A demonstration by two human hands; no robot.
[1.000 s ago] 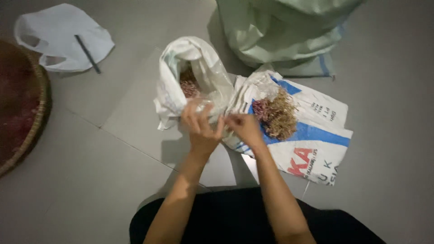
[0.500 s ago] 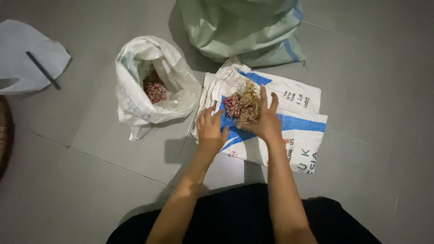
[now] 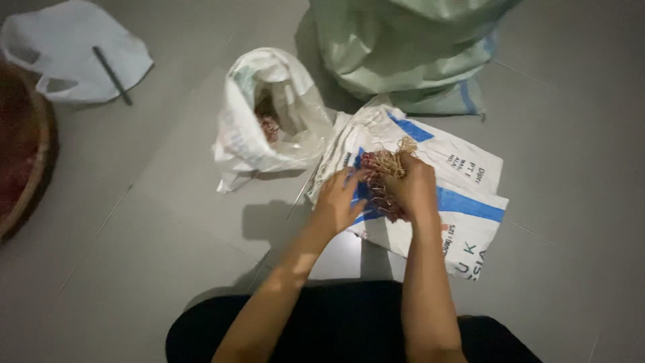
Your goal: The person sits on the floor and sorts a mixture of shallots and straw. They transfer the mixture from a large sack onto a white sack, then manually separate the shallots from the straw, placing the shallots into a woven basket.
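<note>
Shallots in a bunch (image 3: 384,188), reddish bulbs with dry straw-coloured roots, are gripped by the right hand (image 3: 411,188), whose fingers are closed over the top of the bunch. The bunch is held just above a flat white and blue woven sack (image 3: 463,202) that is spread on the grey tiled floor (image 3: 134,222). The left hand (image 3: 339,202) is laid against the bunch's left side with its fingers spread apart, nothing being clamped in it. An open white sack (image 3: 259,117), with more reddish bulbs seen inside, is stood just left of the flat sack. A large pale green sack (image 3: 403,47) is set behind both. A white plastic bag (image 3: 67,57) with a dark stick (image 3: 112,75) on it is seen at the far left, above a woven basket's rim (image 3: 40,161).
</note>
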